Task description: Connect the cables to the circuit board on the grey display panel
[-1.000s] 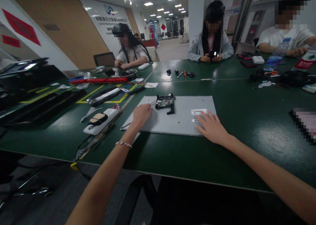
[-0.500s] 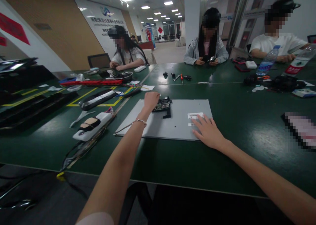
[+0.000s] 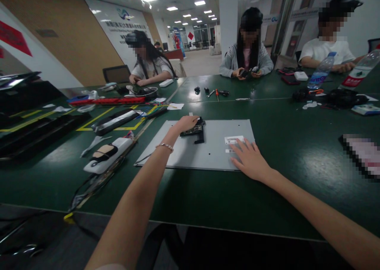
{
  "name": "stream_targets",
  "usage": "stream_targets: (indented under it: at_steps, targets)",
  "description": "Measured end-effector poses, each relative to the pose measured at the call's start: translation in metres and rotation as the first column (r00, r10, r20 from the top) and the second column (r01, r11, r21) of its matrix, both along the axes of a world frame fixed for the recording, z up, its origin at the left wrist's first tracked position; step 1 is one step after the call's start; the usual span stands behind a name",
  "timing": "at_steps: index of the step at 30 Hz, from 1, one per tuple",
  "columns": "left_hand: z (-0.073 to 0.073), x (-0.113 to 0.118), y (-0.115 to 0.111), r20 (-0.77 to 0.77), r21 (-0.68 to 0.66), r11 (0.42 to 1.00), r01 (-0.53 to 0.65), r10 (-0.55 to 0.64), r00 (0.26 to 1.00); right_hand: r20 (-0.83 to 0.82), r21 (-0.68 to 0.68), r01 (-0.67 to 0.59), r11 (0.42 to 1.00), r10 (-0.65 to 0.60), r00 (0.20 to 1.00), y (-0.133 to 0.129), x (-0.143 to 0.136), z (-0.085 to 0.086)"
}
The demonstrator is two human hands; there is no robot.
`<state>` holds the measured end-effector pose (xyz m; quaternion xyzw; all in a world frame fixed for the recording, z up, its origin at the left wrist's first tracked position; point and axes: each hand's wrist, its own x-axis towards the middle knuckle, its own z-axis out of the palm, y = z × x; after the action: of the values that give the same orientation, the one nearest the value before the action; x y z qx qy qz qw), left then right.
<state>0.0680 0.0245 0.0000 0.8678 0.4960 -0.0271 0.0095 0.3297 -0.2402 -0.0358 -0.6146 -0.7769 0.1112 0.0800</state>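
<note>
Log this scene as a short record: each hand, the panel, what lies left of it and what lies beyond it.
Left hand: curled over the far part of the black-framed circuit board; grip unclear
Right hand: spread at the panel's right side, by the white label
Grey panel: lying flat on the green table, circuit board on top
Left of panel: white case with a tan and black item on it
Beyond panel: red screwdriver, small black parts

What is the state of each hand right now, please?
Left hand: at the board; its grip cannot be told.
Right hand: open, spread over the panel.
</note>
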Motion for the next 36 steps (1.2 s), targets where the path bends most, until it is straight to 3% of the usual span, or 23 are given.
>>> stream_targets:
  at_steps: [5, 12, 16, 20, 26, 30, 34, 36]
  targets:
    - [-0.004, 0.005, 0.010, -0.122, -0.042, 0.998, -0.038, 0.033, 0.992, 0.001, 0.010, 0.000, 1.000, 0.000, 1.000, 0.001, 0.000, -0.001]
    - [-0.009, 0.005, 0.012, -0.092, -0.031, 0.999, -0.023, 0.020, 0.996, -0.011, 0.035, 0.002, 0.999, -0.002, 1.000, 0.001, 0.000, -0.003]
    - [-0.006, 0.003, 0.002, 0.041, 0.003, 0.998, -0.056, 0.056, 0.998, -0.005, 0.033, -0.006, 0.999, 0.006, 1.000, 0.001, 0.001, -0.003]
    - [-0.001, -0.007, -0.013, 0.248, 0.076, 0.981, -0.180, 0.157, 0.956, 0.005, 0.008, -0.020, 1.000, 0.020, 1.000, -0.002, 0.005, -0.001]
    - [-0.002, -0.056, -0.036, 0.496, 0.104, 0.872, -0.477, 0.371, 0.785, 0.003, -0.026, -0.034, 0.999, 0.034, 0.999, -0.010, 0.014, -0.003]
    - [-0.003, -0.088, -0.046, 0.566, -0.011, 0.775, -0.631, 0.525, 0.635, -0.059, -0.061, -0.056, 0.997, 0.053, 0.997, -0.012, 0.022, -0.006]
    - [0.001, -0.096, -0.053, 0.680, -0.235, 0.710, -0.664, 0.608, 0.409, -0.231, -0.086, -0.069, 0.994, 0.047, 0.972, -0.007, 0.033, -0.002]
    - [0.003, -0.095, -0.057, 0.714, -0.283, 0.711, -0.644, 0.604, 0.353, -0.384, -0.070, 0.020, 0.997, -0.045, 0.922, -0.001, 0.041, 0.001]
